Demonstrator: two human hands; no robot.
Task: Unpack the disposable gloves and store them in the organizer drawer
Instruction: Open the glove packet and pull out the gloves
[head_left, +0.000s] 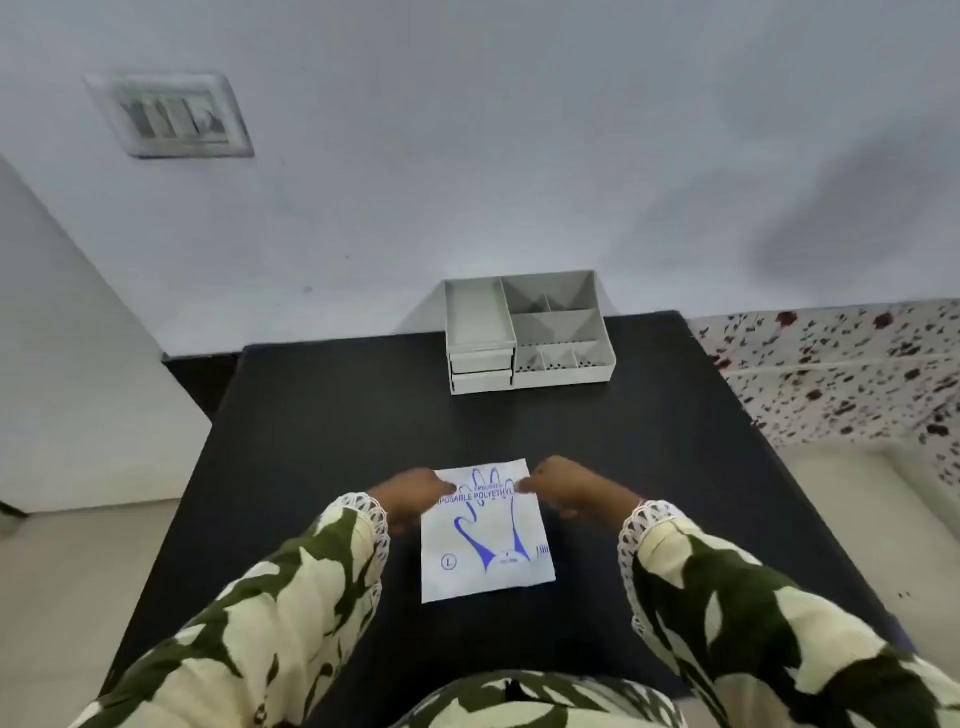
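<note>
A flat white pack of disposable gloves (485, 540), printed with a blue hand outline, lies on the black table (322, 431) near its front edge. My left hand (410, 493) rests at the pack's upper left edge, fingertips touching it. My right hand (561, 488) touches the pack's upper right edge in the same way. Whether either hand pinches the pack is blurred. A grey desk organizer (527, 332) stands at the table's far edge; two drawers (482, 370) stacked on its left side are closed.
The organizer's top has open compartments of different sizes. A pale wall rises behind the table with a switch plate (169, 114) at the upper left. A speckled surface (841, 374) lies to the right, a white cabinet side to the left.
</note>
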